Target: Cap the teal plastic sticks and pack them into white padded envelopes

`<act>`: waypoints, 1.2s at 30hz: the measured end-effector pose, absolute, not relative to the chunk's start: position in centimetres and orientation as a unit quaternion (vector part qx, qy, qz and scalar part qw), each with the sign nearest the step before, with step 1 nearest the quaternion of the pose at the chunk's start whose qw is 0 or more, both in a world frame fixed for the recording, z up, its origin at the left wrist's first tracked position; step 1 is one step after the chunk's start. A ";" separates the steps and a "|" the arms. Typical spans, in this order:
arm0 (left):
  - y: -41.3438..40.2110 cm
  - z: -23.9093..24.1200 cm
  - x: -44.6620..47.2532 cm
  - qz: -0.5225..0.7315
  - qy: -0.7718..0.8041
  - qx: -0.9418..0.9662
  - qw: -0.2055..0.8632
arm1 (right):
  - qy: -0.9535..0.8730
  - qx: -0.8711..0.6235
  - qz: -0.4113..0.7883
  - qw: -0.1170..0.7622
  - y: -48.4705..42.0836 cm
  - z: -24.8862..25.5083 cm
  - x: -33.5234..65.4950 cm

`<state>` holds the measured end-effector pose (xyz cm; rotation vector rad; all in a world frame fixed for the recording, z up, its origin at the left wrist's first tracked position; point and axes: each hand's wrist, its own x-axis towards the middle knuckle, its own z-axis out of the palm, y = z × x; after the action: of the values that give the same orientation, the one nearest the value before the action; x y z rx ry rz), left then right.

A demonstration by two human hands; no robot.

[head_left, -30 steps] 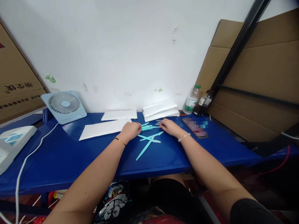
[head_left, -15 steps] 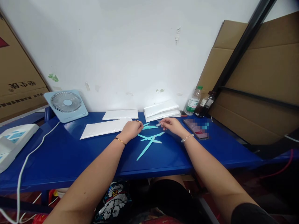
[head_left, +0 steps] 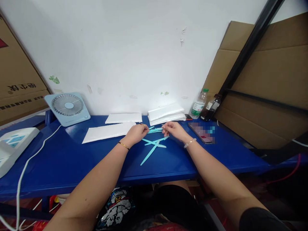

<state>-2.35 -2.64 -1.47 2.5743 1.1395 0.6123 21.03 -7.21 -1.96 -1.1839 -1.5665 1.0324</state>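
Observation:
My left hand [head_left: 140, 130] is closed, its fingertips pinching one end of a slim turquoise eyebrow razor [head_left: 156, 130]. At the razor's other end, the fingers of my right hand [head_left: 173, 130] are pinched together. The small clear cap seen earlier in them is mostly hidden now. Below the hands, several more turquoise eyebrow razors [head_left: 149, 154] lie crossed over one another on the blue table [head_left: 173, 163]. Another razor partly shows behind the held one.
White padded packets [head_left: 103, 133] lie left of my hands, with a stack of white packets [head_left: 166, 112] against the wall. A phone [head_left: 201, 133] and two bottles [head_left: 198, 106] stand or lie at right. A fan [head_left: 69, 106] and white device [head_left: 18, 144] are at left.
My right hand has moved slightly left, bringing the clear cap against the end of the razor in my left hand. The left hand has barely moved.

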 end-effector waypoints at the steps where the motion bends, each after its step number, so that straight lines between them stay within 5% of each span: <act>1: -2.7 -1.5 -2.3 0.212 0.389 0.885 0.144 | -0.633 -0.474 0.424 0.440 -7.3 -2.0 20.9; 7: -3.1 -1.7 -2.1 0.170 0.358 0.896 0.200 | -0.680 -0.495 0.412 0.350 -6.9 -2.3 22.9; 14: -1.5 -2.4 -2.7 0.164 0.430 0.887 0.039 | -0.698 -0.637 0.049 0.322 -4.9 -3.7 26.9; 27: -1.1 -2.7 -2.8 0.135 0.439 0.888 0.040 | -0.753 -0.639 -0.075 0.141 -4.1 -4.3 24.5; 36: -2.0 -1.9 -2.6 0.123 0.410 0.903 -0.036 | -0.733 -0.617 0.015 0.286 -5.3 -3.6 24.2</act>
<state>-2.65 -2.00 -1.88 2.9032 1.3186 0.3966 24.19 -5.29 -3.62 -1.6489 -1.9590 0.0414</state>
